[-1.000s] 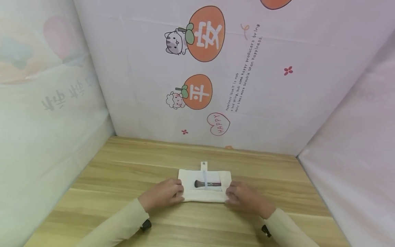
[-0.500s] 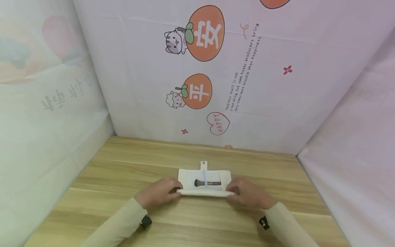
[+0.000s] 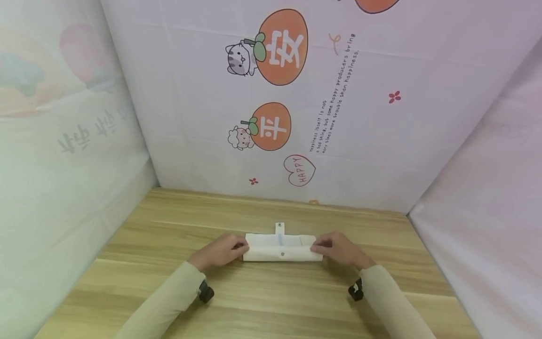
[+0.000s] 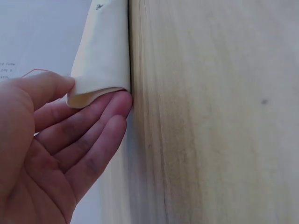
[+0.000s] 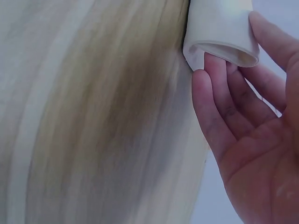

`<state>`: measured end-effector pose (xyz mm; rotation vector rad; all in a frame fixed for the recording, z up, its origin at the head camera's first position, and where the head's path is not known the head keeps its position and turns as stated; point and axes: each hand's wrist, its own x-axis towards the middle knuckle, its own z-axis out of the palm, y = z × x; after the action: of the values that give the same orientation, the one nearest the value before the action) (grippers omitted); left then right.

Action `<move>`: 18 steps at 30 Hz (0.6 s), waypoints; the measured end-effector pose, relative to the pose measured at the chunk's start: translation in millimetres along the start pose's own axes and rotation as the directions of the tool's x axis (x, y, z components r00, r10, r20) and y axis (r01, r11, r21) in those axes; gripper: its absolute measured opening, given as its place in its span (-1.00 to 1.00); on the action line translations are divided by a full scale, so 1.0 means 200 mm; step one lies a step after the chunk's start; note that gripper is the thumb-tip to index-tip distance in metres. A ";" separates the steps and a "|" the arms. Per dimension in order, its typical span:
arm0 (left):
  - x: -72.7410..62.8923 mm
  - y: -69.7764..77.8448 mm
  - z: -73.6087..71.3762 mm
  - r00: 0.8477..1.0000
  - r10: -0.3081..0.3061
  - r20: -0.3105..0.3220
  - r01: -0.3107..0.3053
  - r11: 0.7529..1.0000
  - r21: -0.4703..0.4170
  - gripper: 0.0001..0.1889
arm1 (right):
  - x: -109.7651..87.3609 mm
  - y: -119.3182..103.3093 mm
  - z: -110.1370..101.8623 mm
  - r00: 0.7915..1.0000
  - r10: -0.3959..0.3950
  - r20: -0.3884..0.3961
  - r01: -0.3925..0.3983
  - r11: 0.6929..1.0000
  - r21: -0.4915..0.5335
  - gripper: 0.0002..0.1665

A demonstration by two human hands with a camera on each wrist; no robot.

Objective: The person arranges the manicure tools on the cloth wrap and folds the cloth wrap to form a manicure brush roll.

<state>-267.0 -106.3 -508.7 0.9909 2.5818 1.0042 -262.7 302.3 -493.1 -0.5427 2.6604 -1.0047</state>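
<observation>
A cream-white makeup brush roll (image 3: 262,254) lies partly rolled on the wooden table, its near part folded over in a flat tube. A metal snap (image 3: 282,254) shows on the folded part; a strap tab (image 3: 280,228) points away at the far edge. My left hand (image 3: 222,250) pinches the left end between thumb and fingers, and my right hand (image 3: 340,248) does likewise at the right end. In both wrist views the open ends of the rolled fabric (image 4: 105,51) show, with fingers under them. The makeup brush is hidden under the fold.
The wooden table (image 3: 271,301) runs back to a white printed cloth wall (image 3: 203,117). Cloth walls also stand on the left (image 3: 84,188) and right (image 3: 487,188). Dark wrist cameras (image 3: 206,292) sit below both sleeves.
Both hands have rolled the near edge of the brush roll away from the person. The makeup brush went out of sight under the fold, and the snap came into view.
</observation>
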 end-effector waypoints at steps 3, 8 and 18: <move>0.02 -0.01 0.00 1.000 -0.015 -0.018 0.015 1.000 -0.022 -0.75 | 0.02 0.01 0.01 0.997 0.069 -0.037 -0.068 0.997 0.031 -0.66; 0.05 0.00 0.00 0.995 -0.046 -0.083 0.047 0.999 0.006 -0.79 | 0.05 0.00 0.02 0.979 0.184 -0.084 -0.177 0.981 0.082 -0.60; 0.10 0.08 0.02 0.975 0.127 -0.181 -0.054 0.930 0.363 -0.73 | 0.10 -0.06 0.05 0.941 0.287 -0.182 -0.286 0.958 0.031 -0.60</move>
<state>-270.8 -82.1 -500.1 1.1544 2.9854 0.6974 -273.6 280.4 -494.0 -0.0553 2.7876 -1.0148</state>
